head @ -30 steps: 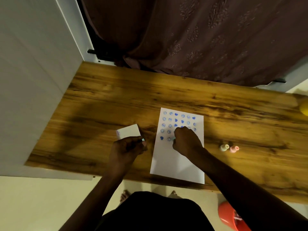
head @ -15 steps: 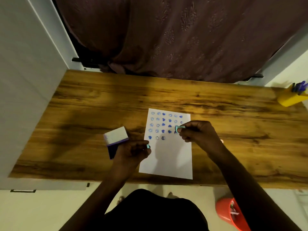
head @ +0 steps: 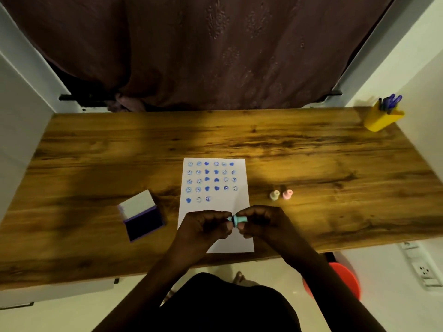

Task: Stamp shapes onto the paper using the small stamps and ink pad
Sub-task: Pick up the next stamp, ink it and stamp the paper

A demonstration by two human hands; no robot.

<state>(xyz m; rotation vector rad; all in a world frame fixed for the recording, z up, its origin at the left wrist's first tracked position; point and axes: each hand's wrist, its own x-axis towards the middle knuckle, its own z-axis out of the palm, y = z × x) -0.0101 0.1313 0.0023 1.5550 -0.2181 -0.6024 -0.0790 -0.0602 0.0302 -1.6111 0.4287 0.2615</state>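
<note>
A white paper point(head: 239, 202) lies on the wooden table point(head: 263, 144), its upper half covered with rows of blue stamped smileys and hearts. Over the paper's lower part, my left hand point(head: 203, 227) and my right hand point(head: 261, 222) meet, both pinching a small teal stamp point(head: 237, 219) that lies sideways between the fingertips. The open ink pad point(head: 141, 218), with a dark purple pad and a raised white lid, sits to the left of the paper, apart from my hands. Two more small stamps, a cream one point(head: 274, 195) and a pink one point(head: 287, 194), stand to the right of the paper.
A yellow holder point(head: 382, 119) with blue pens stands at the table's far right corner. A dark curtain point(head: 215, 51) hangs behind the table. A red bucket point(head: 345, 281) sits on the floor under the right front edge. White walls flank both sides.
My right hand lifted the teal stamp off the paper and drew it toward me. My left hand left the ink pad and joined it on the stamp. The camera view shifted.
</note>
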